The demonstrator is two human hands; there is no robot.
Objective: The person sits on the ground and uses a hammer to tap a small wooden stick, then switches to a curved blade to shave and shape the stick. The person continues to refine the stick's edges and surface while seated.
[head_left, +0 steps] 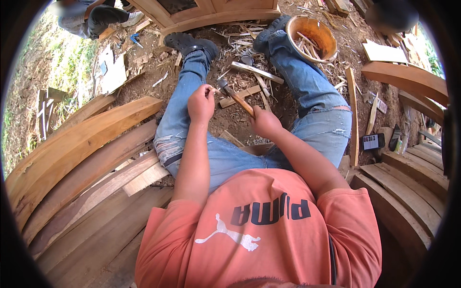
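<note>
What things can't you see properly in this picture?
In the head view:
What the left grip may be pinching: too small to make out.
The end of the handle of the hammer: hidden by the right grip.
The bottom of the bucket: covered by wood scraps.
The little pictures on the phone: too small.
The top of the panelled wooden piece: cut off by the upper edge.

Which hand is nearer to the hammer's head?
Left: the left hand is just beside the hammer's head; the right hand is farther, gripping the wooden handle near its other end.
</note>
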